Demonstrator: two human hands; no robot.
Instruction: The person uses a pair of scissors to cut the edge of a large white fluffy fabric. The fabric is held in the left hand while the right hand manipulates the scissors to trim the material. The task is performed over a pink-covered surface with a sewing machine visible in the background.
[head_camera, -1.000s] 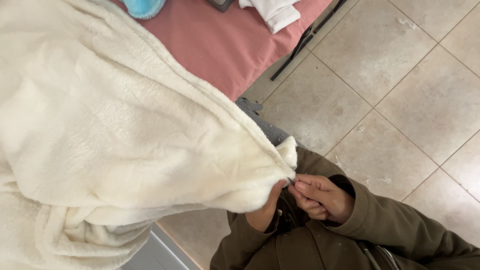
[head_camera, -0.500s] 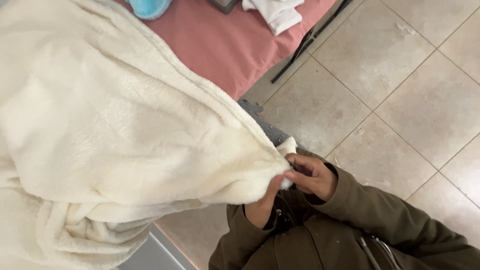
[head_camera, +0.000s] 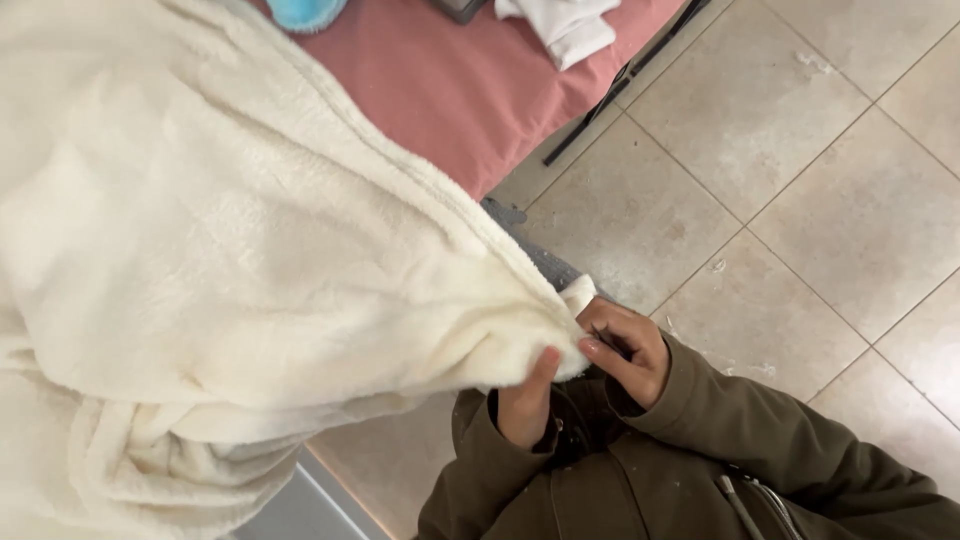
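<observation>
Under you lies a beige tiled floor (head_camera: 800, 200), with a bed in a pink sheet (head_camera: 470, 90) at twelve o'clock carrying folded white cloth (head_camera: 565, 25) and a blue item (head_camera: 300, 10). The cream fleece blanket (head_camera: 250, 270), thick and fluffy, fills the view from nine o'clock. Your left hand (head_camera: 525, 400) and right hand (head_camera: 625, 350) each keep a closed grip on its corner at five o'clock.

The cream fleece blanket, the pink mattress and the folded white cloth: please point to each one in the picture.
cream fleece blanket (head_camera: 230, 270), head view, middle of its fluffy surface.
pink mattress (head_camera: 470, 100), head view, bare part near its edge.
folded white cloth (head_camera: 565, 25), head view, its top fold.
</observation>
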